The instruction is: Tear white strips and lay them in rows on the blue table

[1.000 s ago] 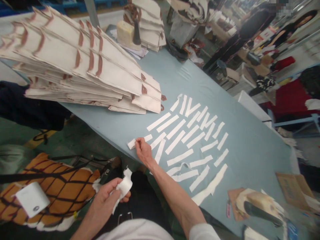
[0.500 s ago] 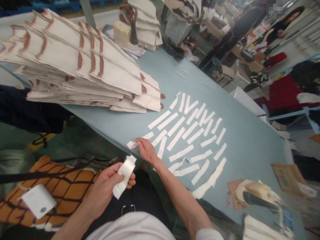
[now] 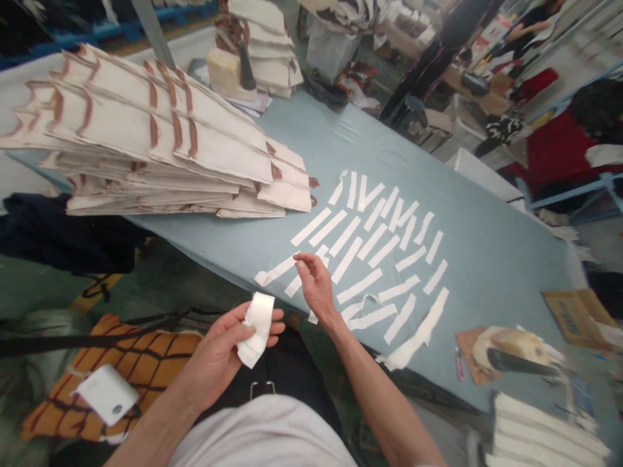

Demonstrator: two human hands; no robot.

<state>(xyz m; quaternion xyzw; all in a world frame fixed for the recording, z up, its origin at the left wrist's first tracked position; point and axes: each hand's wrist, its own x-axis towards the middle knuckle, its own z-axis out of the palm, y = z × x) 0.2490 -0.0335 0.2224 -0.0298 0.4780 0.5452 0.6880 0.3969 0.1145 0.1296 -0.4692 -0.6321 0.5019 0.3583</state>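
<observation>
A small bundle of white strips (image 3: 257,329) is held in my left hand (image 3: 228,344), between thumb and fingers, just off the table's near edge. My right hand (image 3: 315,283) hovers over the strips near that edge, its thumb and fingers apart, holding nothing. Beneath its fingertips lies a white strip (image 3: 278,268) with a curled left end. Many more white strips (image 3: 345,254) lie slanted in rough rows on the blue-green table (image 3: 491,285). A longer, wider cream piece (image 3: 422,332) rests at the right of the rows.
Stacked cream fabric pieces with brown trim (image 3: 160,143) cover the table's left part. A cardboard box (image 3: 567,318), a pink-handled tool (image 3: 459,364) and a cone-shaped object lie at right. An orange cushion (image 3: 117,344) with a white device (image 3: 108,394) is at lower left. A person stands beyond.
My right hand has moved right and away from the curled strip end, and its fingers have opened. The strip now lies flatter on the table. My left hand has turned slightly with its bundle.
</observation>
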